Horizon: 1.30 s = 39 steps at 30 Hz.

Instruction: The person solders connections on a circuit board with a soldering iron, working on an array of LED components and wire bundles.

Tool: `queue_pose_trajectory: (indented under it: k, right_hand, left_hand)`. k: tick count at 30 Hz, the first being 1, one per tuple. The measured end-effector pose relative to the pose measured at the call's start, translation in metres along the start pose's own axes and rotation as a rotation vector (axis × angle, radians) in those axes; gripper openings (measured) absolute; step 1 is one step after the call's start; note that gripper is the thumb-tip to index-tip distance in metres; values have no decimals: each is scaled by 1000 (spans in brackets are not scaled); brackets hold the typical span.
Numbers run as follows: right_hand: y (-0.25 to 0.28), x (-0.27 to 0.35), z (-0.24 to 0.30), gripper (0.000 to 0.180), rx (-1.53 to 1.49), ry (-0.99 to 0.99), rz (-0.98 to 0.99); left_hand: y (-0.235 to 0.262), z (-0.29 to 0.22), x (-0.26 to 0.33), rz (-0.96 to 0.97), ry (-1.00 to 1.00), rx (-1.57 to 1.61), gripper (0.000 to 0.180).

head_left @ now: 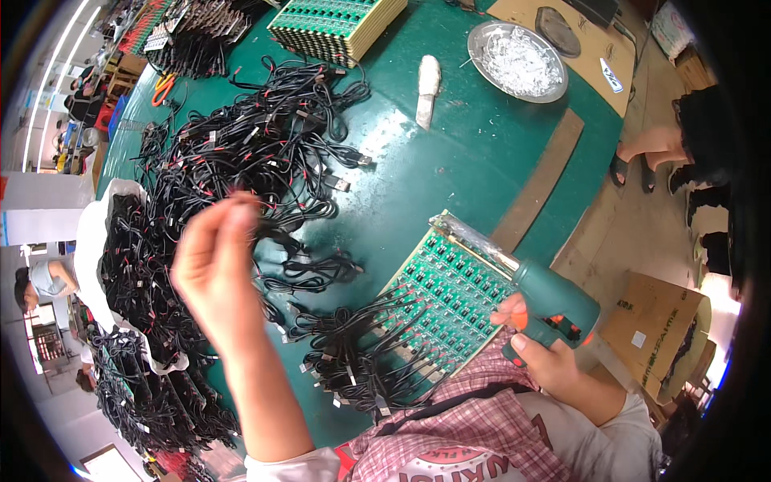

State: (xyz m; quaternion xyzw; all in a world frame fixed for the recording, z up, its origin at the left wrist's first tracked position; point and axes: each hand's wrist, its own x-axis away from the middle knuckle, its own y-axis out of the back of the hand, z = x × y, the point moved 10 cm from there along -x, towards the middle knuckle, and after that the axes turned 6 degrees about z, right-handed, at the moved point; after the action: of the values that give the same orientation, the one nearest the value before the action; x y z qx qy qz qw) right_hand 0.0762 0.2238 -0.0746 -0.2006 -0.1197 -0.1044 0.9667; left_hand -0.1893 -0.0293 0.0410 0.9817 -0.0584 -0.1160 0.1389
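My right hand (554,361) grips a green soldering gun (558,301), a finger at its orange trigger. The gun's metal barrel reaches up and left along the far edge of a green circuit board panel (462,281) with rows of small black parts. Black cables (345,353) run onto the panel's left side, their bundle lying on the table. My left hand (221,265) is raised in front of a large heap of black USB cables (241,136). Its fingers are pinched together and blurred by motion; whatever lies between the fingertips is too unclear to name.
Beyond the heap stands a stack of green circuit panels (337,24). A metal dish (518,63) of silvery scraps, a wrapped blade-like tool (428,88) and a brown strip (538,181) lie on the green table. More cables fill a white container (96,265) at left; a cardboard box (654,329) stands at right.
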Motion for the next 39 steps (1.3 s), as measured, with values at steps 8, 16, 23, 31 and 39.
queue_pose_trajectory:
  k: [8, 16, 23, 31, 39]
  right_hand:
    - [2, -3, 10, 35, 34, 50, 66]
    - [8, 17, 10, 32, 168, -214, 188]
    - [9, 31, 18, 17, 462, -156, 218]
    - [18, 62, 7, 17, 1097, -82, 382]
    - [24, 62, 5, 14, 952, -139, 299]
  left_hand:
    - [94, -57, -23, 142, -201, 271, 28]
    - [-99, 8, 138, 950, 709, -142, 10]
    - [-115, 30, 142, 621, 374, -474, 11]
    - [-115, 28, 144, 586, 364, -487, 13]
    - [-118, 21, 141, 586, 273, -552, 15]
